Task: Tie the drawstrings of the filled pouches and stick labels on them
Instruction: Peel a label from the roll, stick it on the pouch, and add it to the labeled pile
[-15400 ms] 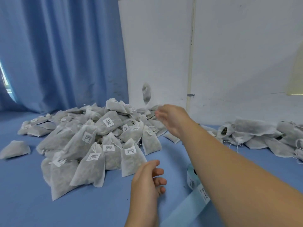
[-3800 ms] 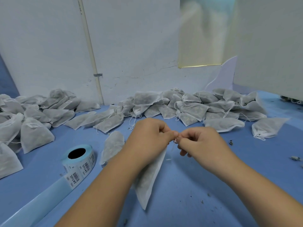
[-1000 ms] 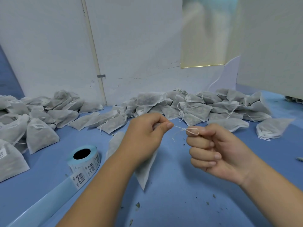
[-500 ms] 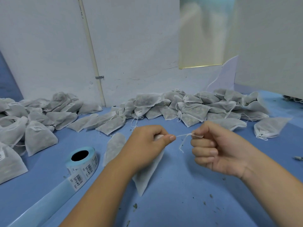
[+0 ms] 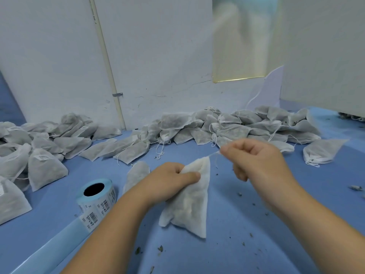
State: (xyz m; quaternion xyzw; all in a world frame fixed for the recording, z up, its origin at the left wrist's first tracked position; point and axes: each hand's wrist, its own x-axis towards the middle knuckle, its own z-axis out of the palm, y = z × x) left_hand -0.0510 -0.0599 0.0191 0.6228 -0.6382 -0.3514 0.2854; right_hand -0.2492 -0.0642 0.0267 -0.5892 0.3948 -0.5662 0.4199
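Head: pouch (image 5: 189,196) long axis vertical, neck up; drawstring (image 5: 213,154) toward right hand (image 5: 254,159).

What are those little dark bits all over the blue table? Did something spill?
Yes, it looks that way. Small dark crumbs lie scattered on the blue table around the pouch that the left hand holds. They look like dried filling that fell out. The right hand pulls its drawstring.

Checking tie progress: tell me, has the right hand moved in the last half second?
Yes. The right hand pulled the drawstring rightward, away from the label roll.
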